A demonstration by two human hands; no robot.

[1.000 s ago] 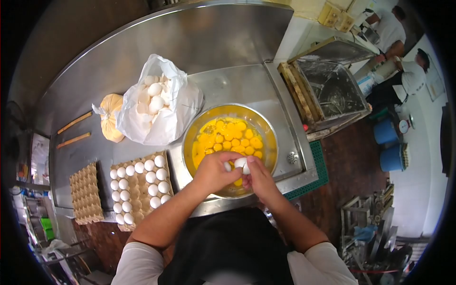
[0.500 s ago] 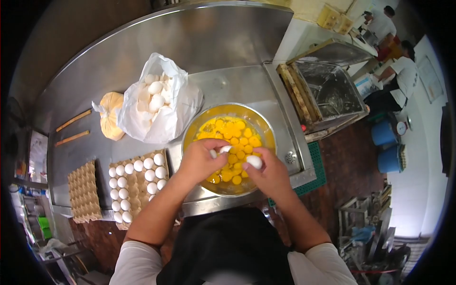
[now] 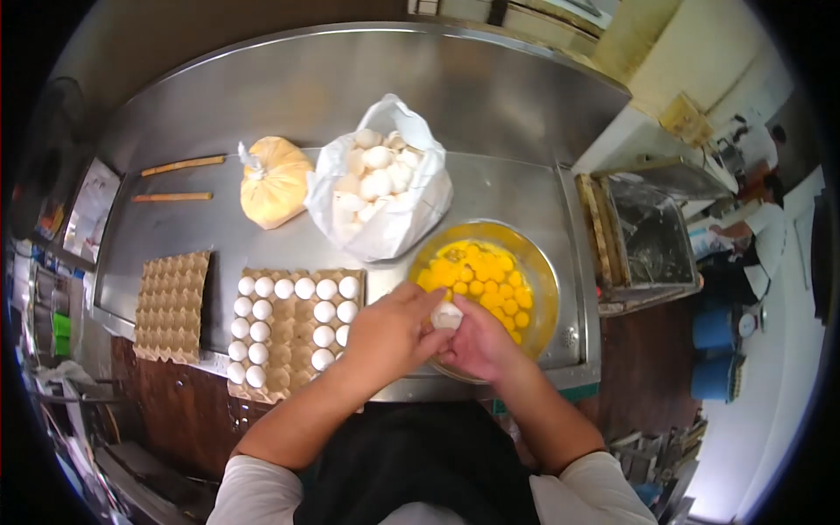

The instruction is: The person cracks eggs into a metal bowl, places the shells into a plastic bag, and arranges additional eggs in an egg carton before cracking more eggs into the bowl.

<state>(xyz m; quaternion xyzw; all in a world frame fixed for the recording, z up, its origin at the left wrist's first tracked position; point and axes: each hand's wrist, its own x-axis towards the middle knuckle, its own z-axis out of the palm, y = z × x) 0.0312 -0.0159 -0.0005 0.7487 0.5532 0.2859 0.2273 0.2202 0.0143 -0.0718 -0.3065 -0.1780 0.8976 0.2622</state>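
Note:
Over the near left part of the metal bowl (image 3: pixel 549 306), my two hands are brought together. Between them is a white eggshell (image 3: pixel 446 317), its hollow side partly showing. My left hand (image 3: pixel 394 331) is closed on it with thumb and fingers. My right hand (image 3: pixel 483 339) presses against its other side, fingers partly hidden. Many yellow yolks (image 3: pixel 486 284) lie in clear egg white inside the bowl. Just left of my left forearm is a cardboard egg tray (image 3: pixel 282 346) with white eggs (image 3: pixel 325 311) along its sides and bare hollows down the middle.
A white plastic bag (image 3: pixel 385 227) of eggshells stands behind the tray. Further left are a tied bag of pale yellow contents (image 3: pixel 276 188), two wooden sticks (image 3: pixel 179 164) and a second egg tray (image 3: pixel 172 306). An open metal-lined box (image 3: pixel 647 232) stands right; people work beyond it.
My hands have come together from apart, moving from over the yolks to the bowl's near left. The view has swung left, so the counter's things appear further right.

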